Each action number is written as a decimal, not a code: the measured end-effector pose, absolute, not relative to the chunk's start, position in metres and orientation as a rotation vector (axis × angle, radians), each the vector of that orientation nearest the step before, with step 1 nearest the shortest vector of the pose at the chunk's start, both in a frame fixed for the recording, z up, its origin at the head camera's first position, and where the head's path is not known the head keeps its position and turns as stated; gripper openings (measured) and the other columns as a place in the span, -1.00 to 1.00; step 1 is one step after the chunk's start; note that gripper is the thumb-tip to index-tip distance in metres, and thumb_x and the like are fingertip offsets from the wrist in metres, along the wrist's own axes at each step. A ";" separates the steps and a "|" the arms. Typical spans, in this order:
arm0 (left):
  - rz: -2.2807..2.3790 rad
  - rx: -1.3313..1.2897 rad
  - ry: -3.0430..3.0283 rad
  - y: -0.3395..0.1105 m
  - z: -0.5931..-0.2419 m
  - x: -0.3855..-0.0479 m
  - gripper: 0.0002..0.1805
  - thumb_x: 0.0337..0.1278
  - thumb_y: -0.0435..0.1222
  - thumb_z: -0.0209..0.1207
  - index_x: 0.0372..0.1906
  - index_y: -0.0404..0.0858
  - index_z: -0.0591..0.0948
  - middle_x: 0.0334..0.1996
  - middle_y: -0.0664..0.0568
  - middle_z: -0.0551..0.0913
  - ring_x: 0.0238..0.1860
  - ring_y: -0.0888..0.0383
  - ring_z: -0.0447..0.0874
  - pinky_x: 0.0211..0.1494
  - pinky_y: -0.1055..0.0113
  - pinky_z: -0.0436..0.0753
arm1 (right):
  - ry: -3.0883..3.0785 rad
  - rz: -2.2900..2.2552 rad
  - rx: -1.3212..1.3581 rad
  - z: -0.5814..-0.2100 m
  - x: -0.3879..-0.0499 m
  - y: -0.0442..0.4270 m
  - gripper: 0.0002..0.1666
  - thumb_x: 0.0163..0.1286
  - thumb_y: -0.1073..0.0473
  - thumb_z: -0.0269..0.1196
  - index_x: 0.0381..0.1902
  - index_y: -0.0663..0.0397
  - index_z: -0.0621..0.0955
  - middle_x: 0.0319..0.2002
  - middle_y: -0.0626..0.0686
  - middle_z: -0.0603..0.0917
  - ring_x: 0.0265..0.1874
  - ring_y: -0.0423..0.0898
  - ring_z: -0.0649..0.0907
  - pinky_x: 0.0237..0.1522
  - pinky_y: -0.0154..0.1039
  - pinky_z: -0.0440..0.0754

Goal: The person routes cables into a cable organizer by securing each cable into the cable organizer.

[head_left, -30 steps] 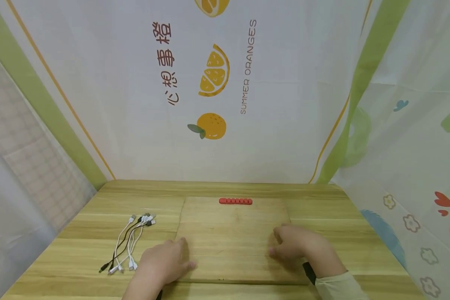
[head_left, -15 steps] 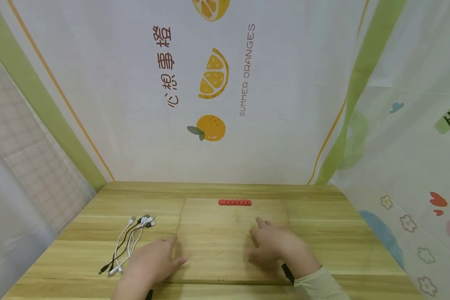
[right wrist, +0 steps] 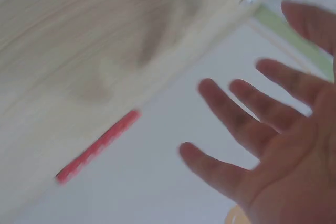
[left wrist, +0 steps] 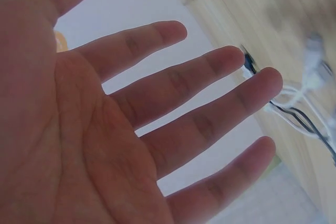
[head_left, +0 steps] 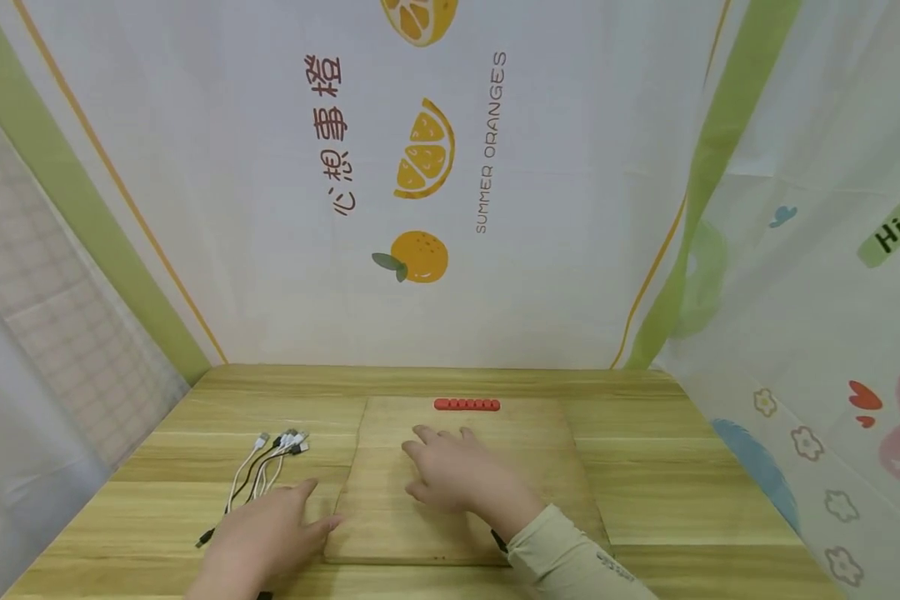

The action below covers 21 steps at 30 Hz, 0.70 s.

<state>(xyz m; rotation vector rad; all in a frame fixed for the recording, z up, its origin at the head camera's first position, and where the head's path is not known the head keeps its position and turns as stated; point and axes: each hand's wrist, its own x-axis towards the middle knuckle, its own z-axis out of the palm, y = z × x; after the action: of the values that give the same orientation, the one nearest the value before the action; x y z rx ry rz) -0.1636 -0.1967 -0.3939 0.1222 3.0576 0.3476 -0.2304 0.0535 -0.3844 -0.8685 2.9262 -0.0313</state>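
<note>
My left hand (head_left: 266, 532) hovers over the near left of the table, partly covering a bundle of black and white USB cables (head_left: 258, 467). In the left wrist view its fingers (left wrist: 205, 124) are spread and hold nothing, with the cables (left wrist: 299, 114) beyond the fingertips. Above the middle of a wooden board (head_left: 390, 533) is my right hand (head_left: 461, 475), fingers extended and nothing in them. A red strip with a row of notches (head_left: 467, 405), like a cable organizer, lies along the board's far edge. The right wrist view shows the same red strip (right wrist: 98, 146), apart from the hand.
The wooden table (head_left: 690, 500) extends on both sides of the board. Behind it hangs a white curtain (head_left: 570, 250) printed with oranges. Another printed curtain (head_left: 817, 333) hangs along the right, and a checked cloth (head_left: 60, 283) on the left.
My right hand has moved left from the board's right edge to over its middle. The left hand has shifted left from the board's edge to the cables. The cables and red strip stay put.
</note>
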 end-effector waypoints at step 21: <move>0.409 0.036 2.988 -0.287 -0.410 -0.151 -0.21 0.48 0.08 0.23 0.30 -0.61 0.48 0.03 -0.46 0.74 0.07 -0.44 0.74 0.07 -0.36 0.66 | 3.030 -0.179 -1.155 -0.402 -0.285 -0.092 -0.63 0.56 0.09 0.31 0.26 -0.34 0.69 0.14 -0.29 0.73 0.12 -0.35 0.71 0.04 -0.45 0.67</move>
<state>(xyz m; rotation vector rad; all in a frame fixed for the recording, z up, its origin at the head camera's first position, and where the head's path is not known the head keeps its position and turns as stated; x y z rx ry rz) -0.1508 -0.2868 -0.4102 0.0359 2.9876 0.4087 -0.2854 -0.0923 -0.4017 -1.1551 3.0296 -0.1794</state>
